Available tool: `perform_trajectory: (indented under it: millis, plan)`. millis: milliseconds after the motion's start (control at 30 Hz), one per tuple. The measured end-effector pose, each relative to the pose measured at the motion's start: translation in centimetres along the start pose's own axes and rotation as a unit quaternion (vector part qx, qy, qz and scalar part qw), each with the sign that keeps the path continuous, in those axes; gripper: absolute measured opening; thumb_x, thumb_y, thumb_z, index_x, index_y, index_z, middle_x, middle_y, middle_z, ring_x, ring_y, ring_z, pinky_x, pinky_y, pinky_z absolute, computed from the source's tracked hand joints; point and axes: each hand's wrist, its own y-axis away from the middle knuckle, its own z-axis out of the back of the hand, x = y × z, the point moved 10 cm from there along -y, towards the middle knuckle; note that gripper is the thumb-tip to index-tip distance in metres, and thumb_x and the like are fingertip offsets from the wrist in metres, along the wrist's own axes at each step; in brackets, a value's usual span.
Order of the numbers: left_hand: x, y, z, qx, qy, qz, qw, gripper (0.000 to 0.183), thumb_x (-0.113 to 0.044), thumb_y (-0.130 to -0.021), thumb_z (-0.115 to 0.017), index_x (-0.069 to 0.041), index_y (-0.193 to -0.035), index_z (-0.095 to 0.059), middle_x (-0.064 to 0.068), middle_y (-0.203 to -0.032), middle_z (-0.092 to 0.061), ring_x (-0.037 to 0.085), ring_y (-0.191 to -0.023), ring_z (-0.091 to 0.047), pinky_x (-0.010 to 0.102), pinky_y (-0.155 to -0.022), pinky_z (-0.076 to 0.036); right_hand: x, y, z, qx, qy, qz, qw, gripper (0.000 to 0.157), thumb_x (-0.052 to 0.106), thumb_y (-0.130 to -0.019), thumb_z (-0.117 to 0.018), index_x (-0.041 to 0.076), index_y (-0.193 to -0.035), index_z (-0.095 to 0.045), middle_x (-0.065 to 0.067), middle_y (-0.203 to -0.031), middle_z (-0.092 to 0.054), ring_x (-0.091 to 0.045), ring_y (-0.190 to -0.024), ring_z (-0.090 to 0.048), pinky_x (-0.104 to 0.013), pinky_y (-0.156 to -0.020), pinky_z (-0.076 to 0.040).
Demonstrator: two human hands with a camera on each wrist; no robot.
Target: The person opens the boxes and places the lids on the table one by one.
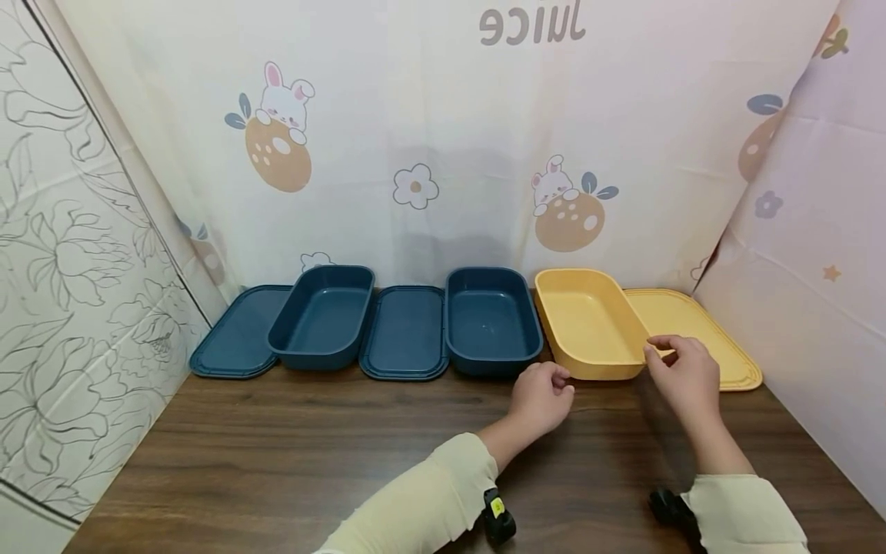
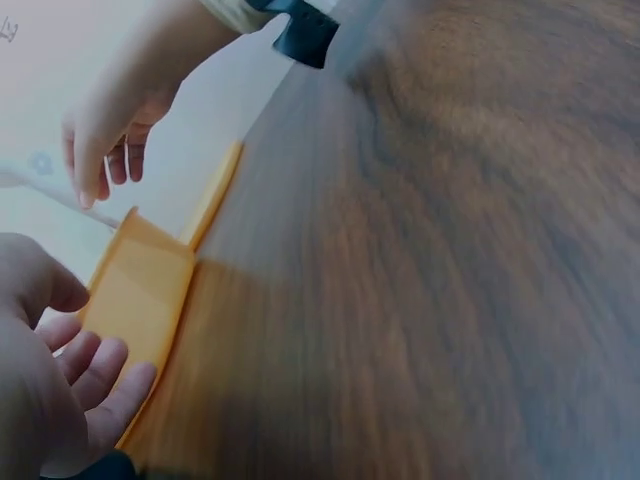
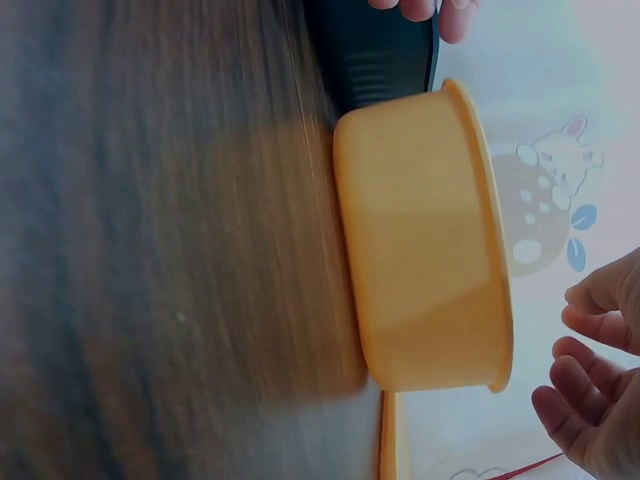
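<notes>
A yellow rectangular box (image 1: 588, 319) without a cover stands on the table, with a flat yellow lid (image 1: 681, 331) to its right. My left hand (image 1: 543, 396) is by the box's front left corner, fingers loosely bent and holding nothing. Near the front right corner is my right hand (image 1: 685, 377), its thumb and forefinger close together with nothing between them. In the right wrist view, a gap separates the right hand (image 3: 600, 400) from the rim of the yellow box (image 3: 430, 250). The left wrist view has both hands apart from each other.
Left of the yellow box, a dark blue box (image 1: 493, 315), a blue lid (image 1: 404, 335), another blue box (image 1: 325, 315) and another blue lid (image 1: 238, 335) form a row. A printed curtain (image 1: 450, 115) hangs behind them. The wooden table (image 1: 311, 446) extends in front.
</notes>
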Motion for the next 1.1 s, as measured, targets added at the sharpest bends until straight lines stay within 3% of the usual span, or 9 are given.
perform_trajectory:
  millis: [233, 367, 500, 667, 933, 1100]
  plan:
    - [-0.5, 0.4, 0.4, 0.081, -0.050, -0.061, 0.9936, 0.004, -0.016, -0.091, -0.068, -0.018, -0.092, -0.072, -0.015, -0.077, -0.055, 0.000, -0.069, -0.049, 0.014, -0.061, -0.043, 2.4, 0.9, 0.2, -0.003, -0.004, 0.060, 0.998, 0.012, 0.006, -0.085, -0.071, -0.003, -0.093, -0.071, -0.019, -0.088, -0.062, -0.027, -0.069, -0.055, -0.031, -0.060, -0.039]
    - [-1.0, 0.7, 1.4, 0.095, -0.090, -0.097, 0.9867, 0.005, -0.020, -0.092, -0.067, -0.021, -0.090, -0.071, -0.015, -0.078, -0.055, 0.000, -0.071, -0.049, 0.013, -0.062, -0.042, 3.8, 1.4, 0.2, -0.001, -0.023, 0.090, 0.996, 0.006, 0.002, -0.082, -0.073, 0.000, -0.087, -0.071, -0.015, -0.086, -0.061, -0.025, -0.072, -0.056, -0.016, -0.062, -0.039]
    - [-1.1, 1.0, 2.5, 0.098, -0.118, -0.113, 0.9817, 0.005, -0.021, -0.092, -0.067, -0.021, -0.092, -0.072, -0.015, -0.081, -0.056, 0.000, -0.074, -0.049, 0.013, -0.064, -0.042, 5.1, 2.0, 0.2, -0.005, -0.047, 0.132, 0.990, 0.009, -0.004, -0.077, -0.072, 0.003, -0.081, -0.067, -0.010, -0.085, -0.061, -0.012, -0.076, -0.053, -0.007, -0.066, -0.038]
    - [-0.9, 1.5, 4.2, 0.090, -0.138, -0.126, 0.9783, 0.007, -0.021, -0.092, -0.067, -0.019, -0.095, -0.073, -0.013, -0.084, -0.057, 0.001, -0.076, -0.049, 0.013, -0.065, -0.043, 6.4, 2.7, -0.2, -0.002, -0.053, 0.167, 0.985, 0.010, -0.003, -0.073, -0.068, 0.005, -0.076, -0.065, -0.008, -0.088, -0.063, -0.004, -0.079, -0.049, -0.008, -0.064, -0.038]
    - [-0.4, 2.7, 7.3, 0.033, -0.147, -0.179, 0.9724, 0.007, -0.016, -0.090, -0.067, -0.016, -0.090, -0.074, -0.010, -0.086, -0.061, 0.001, -0.077, -0.052, 0.012, -0.067, -0.044, 8.2, 3.6, -1.1, 0.023, -0.049, 0.187, 0.981, 0.019, -0.002, -0.070, -0.067, 0.014, -0.069, -0.058, -0.008, -0.092, -0.065, -0.021, -0.083, -0.056, -0.009, -0.061, -0.039]
    - [-0.1, 3.4, 9.2, -0.003, -0.147, -0.201, 0.9685, 0.006, -0.018, -0.090, -0.068, -0.017, -0.089, -0.073, -0.009, -0.086, -0.061, 0.002, -0.077, -0.054, 0.013, -0.067, -0.044, 9.1, 3.9, -1.4, 0.024, -0.050, 0.205, 0.977, 0.019, -0.003, -0.068, -0.067, 0.013, -0.069, -0.057, -0.009, -0.092, -0.065, -0.025, -0.085, -0.058, -0.020, -0.066, -0.039]
